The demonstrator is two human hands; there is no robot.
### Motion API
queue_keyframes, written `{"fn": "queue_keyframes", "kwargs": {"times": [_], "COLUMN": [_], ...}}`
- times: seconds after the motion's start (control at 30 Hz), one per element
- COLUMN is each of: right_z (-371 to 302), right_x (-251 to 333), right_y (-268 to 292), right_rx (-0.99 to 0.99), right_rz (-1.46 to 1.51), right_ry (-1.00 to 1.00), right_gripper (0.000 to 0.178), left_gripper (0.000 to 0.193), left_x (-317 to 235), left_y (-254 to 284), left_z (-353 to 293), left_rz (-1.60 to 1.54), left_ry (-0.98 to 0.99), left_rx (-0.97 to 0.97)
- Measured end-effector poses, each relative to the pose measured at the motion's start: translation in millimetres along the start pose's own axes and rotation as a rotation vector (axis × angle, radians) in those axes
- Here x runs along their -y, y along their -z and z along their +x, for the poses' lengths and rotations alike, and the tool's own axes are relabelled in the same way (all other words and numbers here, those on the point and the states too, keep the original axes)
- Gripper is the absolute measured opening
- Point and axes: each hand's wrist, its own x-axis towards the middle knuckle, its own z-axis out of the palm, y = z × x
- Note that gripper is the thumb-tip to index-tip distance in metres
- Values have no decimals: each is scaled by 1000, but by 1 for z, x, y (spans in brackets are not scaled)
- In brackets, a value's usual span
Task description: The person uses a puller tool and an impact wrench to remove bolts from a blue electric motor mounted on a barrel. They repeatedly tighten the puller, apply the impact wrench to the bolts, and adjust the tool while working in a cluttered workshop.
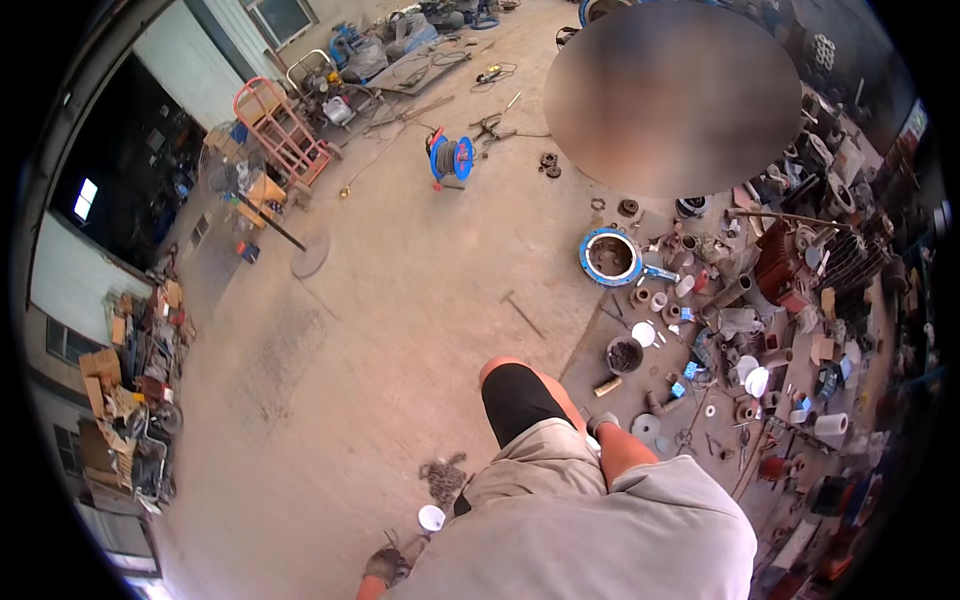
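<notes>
My left hand [388, 567], in a dark grey work glove, is low at the bottom edge, left of my body. Thin dark lines show by its fingers, but I cannot make out whether it grips anything. Just up and to the right of it is a small white tub [431, 518], and beyond that lies a dark heap of loose bits or chain [443, 480]. My right hand [603, 422], in a greyish glove, is beside my bent leg; its fingers are too small and hidden to read. Near it are a short tan cylinder [607, 386] and a dark bucket [624, 355].
A blue-rimmed valve ring [610, 257] lies among many metal parts at right. A T-handled tool [523, 313] rests on the concrete floor. Further off stand a blue cable reel [451, 159], a red hand truck [285, 130] and a blurred person [675, 100]. Cardboard boxes [100, 370] line the left wall.
</notes>
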Motion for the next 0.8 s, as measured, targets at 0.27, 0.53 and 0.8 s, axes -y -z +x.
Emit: {"fn": "queue_keyframes", "kwargs": {"times": [0.27, 0.53, 0.8], "right_z": [97, 121, 241], "right_x": [46, 30, -102], "right_y": [153, 324, 473], "right_rx": [-275, -176, -59], "right_rz": [-26, -167, -76], "right_ry": [190, -43, -173], "right_gripper": [40, 37, 37], "left_gripper": [19, 25, 32], "left_x": [-147, -281, -407], "left_y": [139, 213, 357], "left_z": [117, 238, 428], "left_rz": [-965, -267, 267], "left_ry": [157, 14, -159], "left_rx": [-311, 152, 84]}}
